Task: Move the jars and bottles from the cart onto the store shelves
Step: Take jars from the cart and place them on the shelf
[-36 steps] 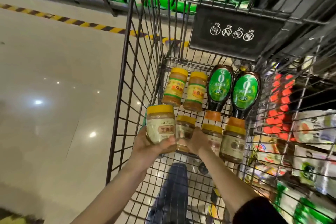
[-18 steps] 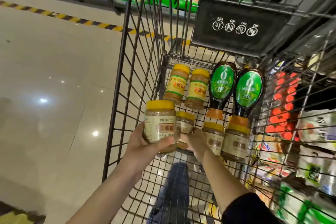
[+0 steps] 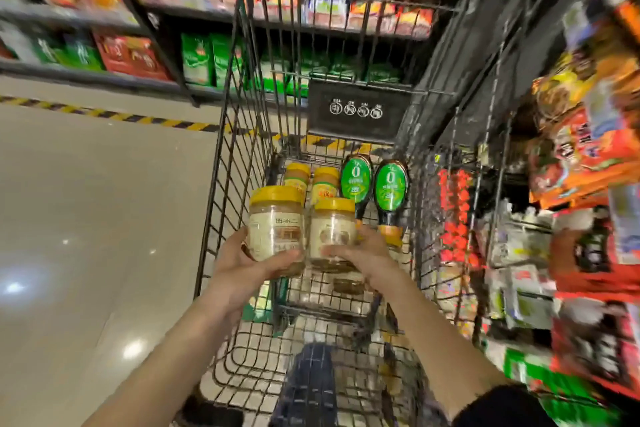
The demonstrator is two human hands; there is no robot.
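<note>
Currently gripping two yellow-lidded jars, one per hand. Left hand (image 3: 242, 263) curling round the left jar (image 3: 275, 222) low on its body, right hand (image 3: 363, 256) curling round the right jar (image 3: 332, 232) the same way. Holding both upright, lids up, long axes vertical, side by side and nearly touching, raised inside the cart (image 3: 239, 156) between its left and right walls. Not telling whether they are clearing the rim.

Leaving two small jars (image 3: 297, 177) and two green-label bottles (image 3: 391, 187) sitting at the cart's far end, bottle caps pointing toward the near end.

Judging the stocked shelves (image 3: 519, 253) just beside the cart's right edge as the nearest target, putting the right hand closer and the left hand reaching across. Expecting a lift over the right rim with the jars vertical, and watching the wire for snagging.
</note>
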